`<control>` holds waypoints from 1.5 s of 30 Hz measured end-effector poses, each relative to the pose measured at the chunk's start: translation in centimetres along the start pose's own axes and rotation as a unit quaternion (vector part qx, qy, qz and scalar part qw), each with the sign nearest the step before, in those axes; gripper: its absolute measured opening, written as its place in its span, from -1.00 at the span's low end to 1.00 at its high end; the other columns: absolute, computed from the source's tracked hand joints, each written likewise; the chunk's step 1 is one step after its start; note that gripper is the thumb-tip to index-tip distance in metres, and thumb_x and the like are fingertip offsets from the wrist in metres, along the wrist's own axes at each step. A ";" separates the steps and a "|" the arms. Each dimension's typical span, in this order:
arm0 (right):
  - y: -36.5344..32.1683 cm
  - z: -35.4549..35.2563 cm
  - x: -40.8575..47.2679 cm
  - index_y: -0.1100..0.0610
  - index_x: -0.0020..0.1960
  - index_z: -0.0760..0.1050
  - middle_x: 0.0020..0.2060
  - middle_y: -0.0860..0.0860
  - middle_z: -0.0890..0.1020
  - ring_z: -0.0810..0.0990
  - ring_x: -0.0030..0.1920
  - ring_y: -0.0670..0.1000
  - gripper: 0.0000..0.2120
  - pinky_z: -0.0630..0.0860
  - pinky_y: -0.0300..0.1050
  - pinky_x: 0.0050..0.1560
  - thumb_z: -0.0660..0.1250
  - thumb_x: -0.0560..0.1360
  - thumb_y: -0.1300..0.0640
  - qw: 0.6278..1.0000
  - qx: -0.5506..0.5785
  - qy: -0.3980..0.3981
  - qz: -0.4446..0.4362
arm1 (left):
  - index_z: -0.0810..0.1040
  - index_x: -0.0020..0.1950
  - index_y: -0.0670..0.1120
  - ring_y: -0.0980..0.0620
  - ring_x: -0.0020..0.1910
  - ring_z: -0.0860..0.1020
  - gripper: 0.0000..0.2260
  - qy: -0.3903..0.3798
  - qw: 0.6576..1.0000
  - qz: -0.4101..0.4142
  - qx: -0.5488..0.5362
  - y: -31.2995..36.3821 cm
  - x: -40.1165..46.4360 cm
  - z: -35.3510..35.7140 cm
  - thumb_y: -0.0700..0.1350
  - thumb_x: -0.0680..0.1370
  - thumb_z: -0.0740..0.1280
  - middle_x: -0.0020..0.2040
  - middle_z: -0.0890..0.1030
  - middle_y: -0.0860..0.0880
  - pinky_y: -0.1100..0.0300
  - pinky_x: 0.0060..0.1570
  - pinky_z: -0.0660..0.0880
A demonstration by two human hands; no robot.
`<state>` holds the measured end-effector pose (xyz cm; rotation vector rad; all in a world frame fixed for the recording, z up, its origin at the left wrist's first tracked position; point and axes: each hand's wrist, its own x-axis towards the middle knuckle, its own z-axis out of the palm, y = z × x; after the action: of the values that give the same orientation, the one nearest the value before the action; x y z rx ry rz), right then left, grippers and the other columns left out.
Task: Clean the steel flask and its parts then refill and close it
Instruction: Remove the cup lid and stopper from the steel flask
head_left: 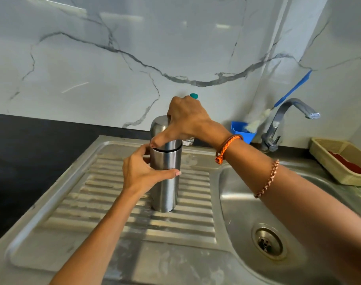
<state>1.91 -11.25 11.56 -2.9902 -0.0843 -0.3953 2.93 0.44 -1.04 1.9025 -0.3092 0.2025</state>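
I log the right hand (188, 118) covering most of the flask cap (159, 125), and behind it a clear bottle (189, 140) of which I see only a teal top and a sliver of base. The left hand (141, 173) hides part of the flask (165, 182) wall. The basket (340, 161) is cut off at the right edge, its red contents unidentifiable.

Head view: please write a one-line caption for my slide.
Left hand steadies the steel flask upright on the sink drainboard while the right hand grips its cap.
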 end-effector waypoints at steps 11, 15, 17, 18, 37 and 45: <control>0.0 -0.2 -1.1 0.13 -0.48 0.30 -0.55 -0.03 0.31 0.35 -0.42 0.01 -0.50 0.24 -0.19 -0.47 0.50 0.13 -0.21 0.999 0.035 0.020 0.037 | 0.47 -0.21 0.12 0.20 -0.23 0.56 -0.53 -0.090 0.994 0.007 -0.060 0.0 0.4 -0.5 -0.20 0.08 0.64 -0.24 0.57 0.16 0.42 -0.30 0.51; -1.4 2.1 -2.6 0.04 -0.20 0.40 -0.23 -0.02 0.51 0.51 -0.15 0.06 -0.65 0.46 -0.09 -0.23 0.47 0.23 -0.13 0.978 0.164 0.041 0.123 | 0.42 -0.07 0.13 0.18 -0.16 0.58 -0.46 -0.092 0.987 0.011 -0.130 -0.7 -0.6 1.0 -0.16 0.12 0.62 -0.15 0.59 0.13 0.47 -0.26 0.47; -2.0 3.6 -3.0 0.04 -0.12 0.42 -0.16 -0.03 0.55 0.55 -0.10 0.03 -0.58 0.53 -0.06 -0.11 0.52 0.21 -0.14 0.943 0.269 0.120 0.152 | 0.40 -0.03 0.14 0.26 -0.13 0.58 -0.40 -0.097 0.983 0.008 -0.152 -0.8 -0.8 1.6 0.03 0.02 0.57 -0.11 0.59 0.16 0.46 -0.23 0.46; -2.2 4.0 -3.0 0.07 -0.07 0.45 -0.17 -0.05 0.57 0.56 -0.10 0.01 -0.52 0.54 -0.06 -0.09 0.53 0.19 -0.16 0.926 0.296 0.163 0.168 | 0.40 -0.03 0.14 0.30 -0.13 0.57 -0.38 -0.098 0.984 0.006 -0.151 -0.9 -0.7 1.8 0.10 -0.03 0.53 -0.12 0.59 0.16 0.45 -0.22 0.47; 2.5 3.3 -1.1 0.05 -0.06 0.53 -0.14 -0.04 0.61 0.59 -0.12 -0.10 -0.60 0.51 -0.25 -0.11 0.45 0.11 0.09 0.868 0.485 -0.067 -0.080 | 0.54 -0.11 0.01 0.12 -0.15 0.62 -0.38 -0.239 0.962 0.003 -0.131 -2.4 2.1 0.9 -0.01 -0.13 0.61 -0.20 0.67 0.07 0.30 -0.21 0.53; 1.5 -3.0 -3.4 0.00 0.47 0.05 0.20 -0.01 0.40 0.48 -0.05 -0.13 0.20 0.39 -0.23 -0.02 0.12 0.00 -0.63 0.985 0.129 -0.110 0.038 | 0.35 0.05 0.19 0.19 0.05 0.51 -0.31 -0.222 0.966 0.026 -0.130 -1.7 0.4 0.3 -0.20 0.11 0.63 0.09 0.50 0.13 0.43 -0.14 0.46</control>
<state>-2.06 -13.22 13.35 -2.7572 -0.0368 -0.0400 3.88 0.69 -2.53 1.6643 -0.6540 -0.2270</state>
